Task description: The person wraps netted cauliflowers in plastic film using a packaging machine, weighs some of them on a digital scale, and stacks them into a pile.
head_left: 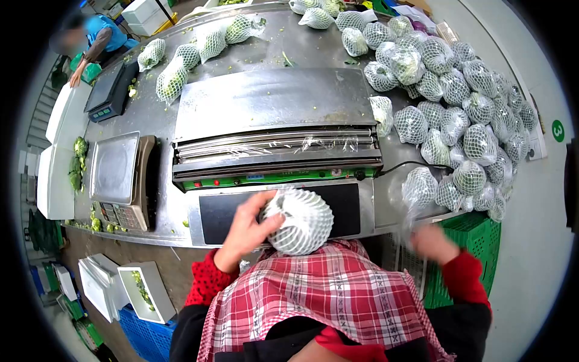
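A round vegetable head (300,222) in a white foam net sleeve is in front of my apron, over the dark plate (226,211) of the wrapping machine. My left hand (250,226) grips its left side, thumb on top. To the right, my right hand (434,242) is smeared by motion at the table's front edge, just below a film-wrapped vegetable head (419,188). Blurred clear film hangs between that head and the hand; whether the fingers hold it I cannot tell. Behind the plate stands the film wrapping machine (274,99) with its rollers and green control strip.
Net-sleeved heads (452,123) are piled on the right, above a green crate (461,241). More sleeved heads (211,43) lie at the back left. A scale (117,169) stands at left, another scale (111,90) beyond it, near a co-worker (99,36). A cable (410,163) crosses the table.
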Demonstrator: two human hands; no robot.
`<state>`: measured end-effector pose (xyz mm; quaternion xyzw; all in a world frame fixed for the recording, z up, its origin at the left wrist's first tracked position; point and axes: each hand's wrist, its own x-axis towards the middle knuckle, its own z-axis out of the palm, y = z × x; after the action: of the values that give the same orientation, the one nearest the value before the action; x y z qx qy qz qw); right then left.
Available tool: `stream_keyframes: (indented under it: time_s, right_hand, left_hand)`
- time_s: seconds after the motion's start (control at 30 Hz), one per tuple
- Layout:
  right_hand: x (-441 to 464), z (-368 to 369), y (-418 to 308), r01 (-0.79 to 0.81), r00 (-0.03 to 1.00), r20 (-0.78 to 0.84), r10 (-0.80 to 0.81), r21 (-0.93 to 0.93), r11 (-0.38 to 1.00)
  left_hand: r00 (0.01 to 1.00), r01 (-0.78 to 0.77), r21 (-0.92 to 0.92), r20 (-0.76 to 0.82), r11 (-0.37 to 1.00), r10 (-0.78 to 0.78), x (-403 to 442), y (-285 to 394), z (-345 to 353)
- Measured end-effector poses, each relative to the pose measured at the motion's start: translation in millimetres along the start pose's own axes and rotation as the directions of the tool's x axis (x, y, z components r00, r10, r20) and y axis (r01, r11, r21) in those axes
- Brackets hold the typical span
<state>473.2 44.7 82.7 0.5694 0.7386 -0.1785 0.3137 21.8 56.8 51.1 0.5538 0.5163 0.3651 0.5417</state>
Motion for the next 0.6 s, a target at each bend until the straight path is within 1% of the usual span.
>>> stream_keyframes:
  time_s: [0.03, 0.07, 0.1, 0.13, 0.17, 0.2, 0.23, 0.27, 0.3, 0.33, 0.37, 0.43, 0.47, 0.5, 0.53, 0.57, 0.6]
  right_hand:
    - [-20.0, 84.2, 27.0, 0.325, 0.935, 0.263, -0.239, -0.362, 0.874]
    - [-12.5, 78.3, 21.9, 0.39, 0.887, 0.288, -0.361, -0.05, 0.919]
    - [-10.9, 64.0, 10.8, 0.417, 0.827, 0.289, -0.483, 0.26, 0.871]
    - [-8.4, 15.1, -14.9, 0.331, 0.936, -0.009, -0.352, 0.365, 0.87]
    - [4.2, -33.6, -49.8, 0.266, 0.949, -0.283, -0.135, 0.498, 0.825]
    - [17.3, -48.9, -73.3, 0.357, 0.916, -0.402, -0.002, 0.812, 0.462]
    - [31.8, -54.4, -95.9, 0.397, 0.913, -0.4, -0.076, 0.835, 0.38]
    - [48.9, -51.4, -119.5, 0.432, 0.902, -0.404, -0.154, 0.855, 0.287]
    - [68.8, -39.7, -141.6, 0.576, 0.815, -0.505, -0.284, 0.763, 0.294]
    - [71.7, -37.7, -160.0, 0.637, 0.771, -0.588, -0.246, 0.715, 0.288]
    - [79.5, -41.0, -164.1, 0.567, 0.814, -0.516, -0.267, 0.806, 0.17]
    - [71.1, -77.2, -165.6, 0.528, 0.81, -0.511, -0.288, 0.849, -0.023]
    - [73.6, -96.4, -164.4, 0.658, 0.728, -0.637, -0.254, 0.753, 0.001]
    - [80.9, -118.1, -161.5, 0.799, 0.596, -0.773, -0.216, 0.598, 0.063]
    - [91.6, -143.1, -160.9, 0.906, 0.419, -0.892, -0.171, 0.397, 0.15]
    - [101.7, -169.1, -160.8, 0.953, 0.286, -0.947, -0.146, 0.266, 0.147]
    - [120.2, -188.5, -156.5, 0.944, 0.129, -0.975, -0.18, 0.065, 0.323]
  left_hand:
    - [0.999, -0.038, -0.031, -0.01, 0.999, 0.037, -5.1, -5.1, 8.0]
    - [0.998, -0.066, -0.012, 0.0, 0.998, 0.066, -7.6, -6.9, 12.7]
    - [0.996, -0.085, -0.008, 0.002, 0.996, 0.085, -9.6, -8.5, 21.9]
    - [0.991, -0.122, -0.009, 0.055, 0.993, 0.122, -5.6, -8.3, 25.3]
    - [0.996, -0.073, 0.092, 0.053, 0.993, 0.068, -4.0, -1.9, 28.6]
    - [0.999, 0.011, 0.124, 0.031, 0.992, -0.015, -1.5, 5.2, 32.5]
    - [0.995, 0.095, 0.153, 0.0, 0.984, -0.096, 0.1, 11.3, 36.8]
    - [0.996, 0.093, 0.163, 0.0, 0.982, -0.094, 1.7, 9.2, 40.0]
    - [0.989, 0.143, -0.032, -0.027, 0.989, -0.144, 3.3, 2.9, 40.9]
    - [0.979, 0.183, -0.232, -0.048, 0.955, -0.199, 3.1, -0.5, 39.2]
    - [0.978, 0.182, -0.23, -0.061, 0.956, -0.201, 2.4, 1.6, 35.8]
    - [0.988, 0.01, -0.204, -0.151, 0.979, -0.041, 3.7, 12.6, 22.1]
    - [0.968, -0.21, 0.022, -0.135, 0.977, 0.211, 12.7, 25.8, 6.7]
    - [0.892, -0.4, 0.265, -0.11, 0.878, 0.439, 25.8, 41.4, -10.3]
    - [0.791, -0.565, 0.285, -0.078, 0.774, 0.607, 50.1, 53.1, -23.6]
    - [0.735, -0.624, 0.404, 0.01, 0.669, 0.678, 73.6, 72.9, -39.7]
    - [0.605, -0.677, 0.596, 0.118, 0.431, 0.787, 98.6, 81.4, -54.9]
